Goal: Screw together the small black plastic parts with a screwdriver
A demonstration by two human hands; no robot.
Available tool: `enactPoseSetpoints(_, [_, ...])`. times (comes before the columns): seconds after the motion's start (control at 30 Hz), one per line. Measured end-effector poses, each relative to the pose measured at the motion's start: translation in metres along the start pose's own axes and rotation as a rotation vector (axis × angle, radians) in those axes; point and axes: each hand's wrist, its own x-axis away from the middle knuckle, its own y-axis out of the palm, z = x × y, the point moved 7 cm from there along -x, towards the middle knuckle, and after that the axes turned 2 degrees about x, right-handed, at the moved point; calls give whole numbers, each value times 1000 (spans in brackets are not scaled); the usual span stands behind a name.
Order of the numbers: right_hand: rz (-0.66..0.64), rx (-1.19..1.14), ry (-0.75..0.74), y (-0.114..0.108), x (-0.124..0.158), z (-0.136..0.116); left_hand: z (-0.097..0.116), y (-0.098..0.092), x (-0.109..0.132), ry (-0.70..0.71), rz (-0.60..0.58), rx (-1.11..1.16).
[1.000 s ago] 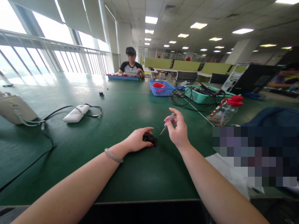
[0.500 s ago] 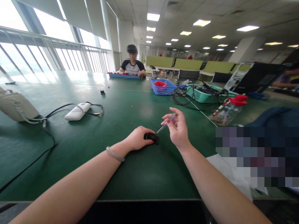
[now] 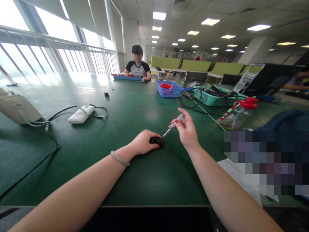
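My left hand rests on the green table, fingers curled over a small black device that lies flat on the mat. My right hand pinches a thin clear-handled screwdriver between thumb and fingertips. The tool slants down to the left and its tip touches the top of the black device. A pale bangle sits on my left wrist.
A white box with a black cable and a beige device lie at the left. A blue basket, a teal basket with cables and a red-capped jar stand beyond. A person sits at the far end.
My right hand has lowered the screwdriver leftward until its tip meets the black device. My left hand has stayed on the device. The view has shifted slightly.
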Motion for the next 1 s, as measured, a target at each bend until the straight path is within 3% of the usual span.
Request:
enactPoseSetpoints(0.37, [78,13,80,-9,-4,16,0,1,1,23,11,10])
enactPoseSetpoints(0.6, [122,43,107,-14,-5,22,3,1,1,114,90,-13])
enactPoseSetpoints(1.0, [172,94,171,-18,-2,24,4,0,1,76,68,-25])
